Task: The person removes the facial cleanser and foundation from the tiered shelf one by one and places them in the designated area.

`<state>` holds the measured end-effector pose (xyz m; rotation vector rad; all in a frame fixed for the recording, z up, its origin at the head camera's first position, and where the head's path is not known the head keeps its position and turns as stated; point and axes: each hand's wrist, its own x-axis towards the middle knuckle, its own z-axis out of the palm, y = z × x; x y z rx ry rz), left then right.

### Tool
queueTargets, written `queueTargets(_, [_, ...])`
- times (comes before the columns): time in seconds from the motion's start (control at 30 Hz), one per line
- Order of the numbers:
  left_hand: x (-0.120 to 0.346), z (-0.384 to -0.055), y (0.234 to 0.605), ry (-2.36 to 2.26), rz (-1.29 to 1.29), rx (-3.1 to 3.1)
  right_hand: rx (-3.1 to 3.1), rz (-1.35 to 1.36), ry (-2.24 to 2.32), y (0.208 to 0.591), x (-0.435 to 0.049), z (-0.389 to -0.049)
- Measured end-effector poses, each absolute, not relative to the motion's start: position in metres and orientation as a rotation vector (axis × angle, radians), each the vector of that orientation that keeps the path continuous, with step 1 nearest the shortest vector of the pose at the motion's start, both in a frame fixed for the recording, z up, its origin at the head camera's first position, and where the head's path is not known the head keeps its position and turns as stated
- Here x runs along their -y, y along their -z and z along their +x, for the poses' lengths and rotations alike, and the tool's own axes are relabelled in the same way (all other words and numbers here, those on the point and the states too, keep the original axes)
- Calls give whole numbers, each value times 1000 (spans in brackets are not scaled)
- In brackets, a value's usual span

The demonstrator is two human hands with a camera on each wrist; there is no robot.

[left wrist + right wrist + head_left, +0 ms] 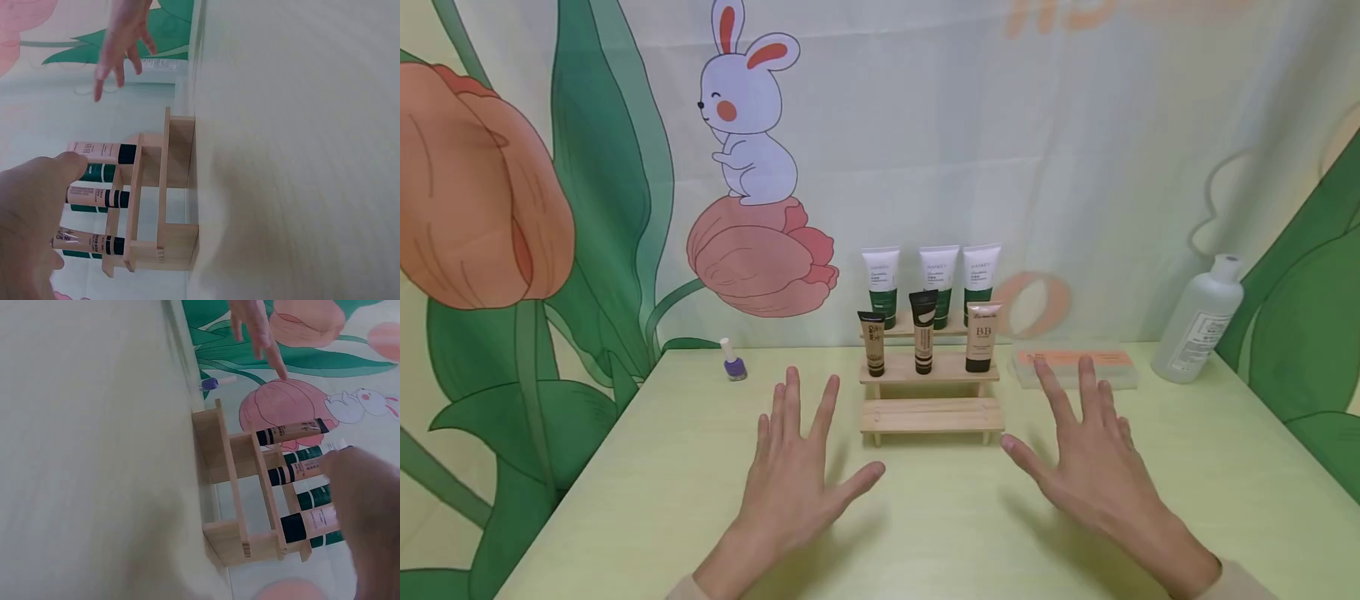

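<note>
My left hand [793, 479] hovers above the table with its fingers spread, front left of a tiered wooden rack [932, 415]. On the other side my right hand [1097, 475] is held the same way, holding nothing. The rack's top tier bears three white and green tubes, among them a left one [881, 283]. Its middle tier carries a gold tube with a black cap [874, 343], a slim concealer-like tube [923, 333] and a BB cream tube [982, 337]. Nothing stands on the lowest tier. Both wrist views show the rack from the side.
A small purple nail polish bottle [733, 362] with a white cap stands at the back left. Behind my right hand lies a flat translucent case [1075, 367] with an orange label. A white plastic bottle [1198, 321] stands at the back right, before a printed curtain [925, 125].
</note>
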<state>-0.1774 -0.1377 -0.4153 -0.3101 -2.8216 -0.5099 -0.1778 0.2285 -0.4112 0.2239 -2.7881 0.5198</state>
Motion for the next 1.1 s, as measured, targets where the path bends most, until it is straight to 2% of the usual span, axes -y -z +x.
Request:
queueTargets(0.27, [135,-207,417,1054,-318,2675,2466,389,-1026,392,-236,-204])
queueTargets(0.67, [126,-246,450,1808,-221,2446,2158,453,-1466,400,-237,-251])
queueTargets(1.1, [119,-256,474,1853,-172,2459,2131,495,-1693,413,-222,-293])
